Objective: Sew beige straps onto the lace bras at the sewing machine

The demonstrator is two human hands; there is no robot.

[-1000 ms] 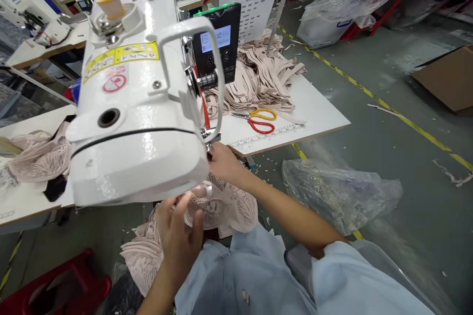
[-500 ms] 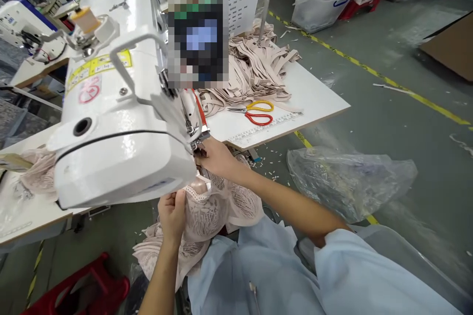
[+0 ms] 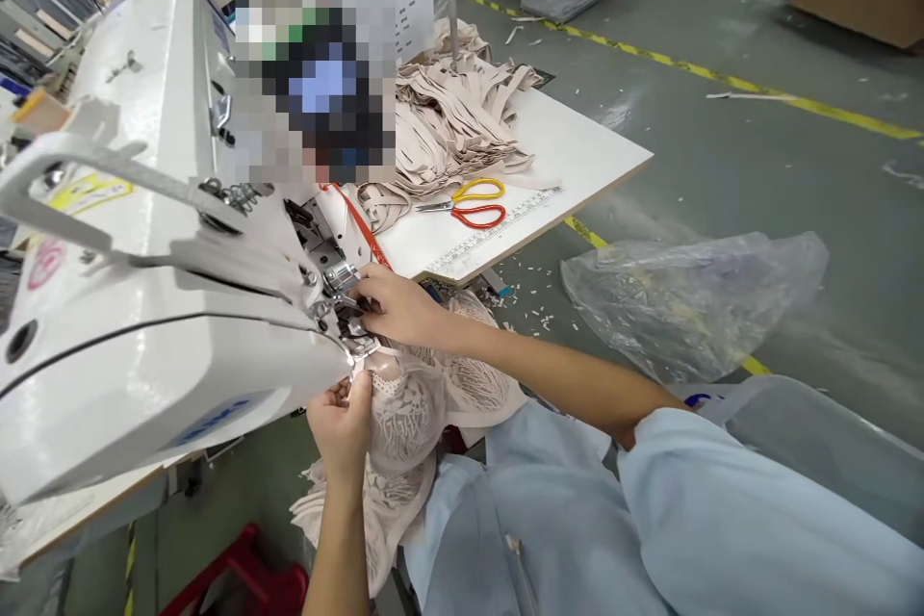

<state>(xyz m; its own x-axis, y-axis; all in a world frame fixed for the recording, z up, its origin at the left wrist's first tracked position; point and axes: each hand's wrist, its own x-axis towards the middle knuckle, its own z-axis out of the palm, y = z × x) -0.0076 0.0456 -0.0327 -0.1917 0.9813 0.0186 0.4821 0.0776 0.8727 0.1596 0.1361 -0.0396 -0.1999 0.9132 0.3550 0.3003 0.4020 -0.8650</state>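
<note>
A white sewing machine [image 3: 144,308] fills the left of the view. Beige lace fabric [image 3: 411,414] hangs from under its head down onto my lap. My left hand [image 3: 343,419] is closed in a pinch on the near edge of the lace, just below the machine head. My right hand [image 3: 397,308] reaches to the presser foot area [image 3: 343,294], fingers pressed together on the fabric edge there. The needle itself is hidden behind the machine head and my fingers.
On the white table [image 3: 577,164] lie a pile of beige strips [image 3: 448,125], yellow-and-red scissors [image 3: 469,204] and a printed ruler along the edge. A clear plastic bag [image 3: 685,298] sits on the floor to the right. A red stool [image 3: 245,582] stands lower left.
My view has shifted left and closer to the needle area. My left hand went from open over the lace to pinching it; my right hand stayed at the presser foot.
</note>
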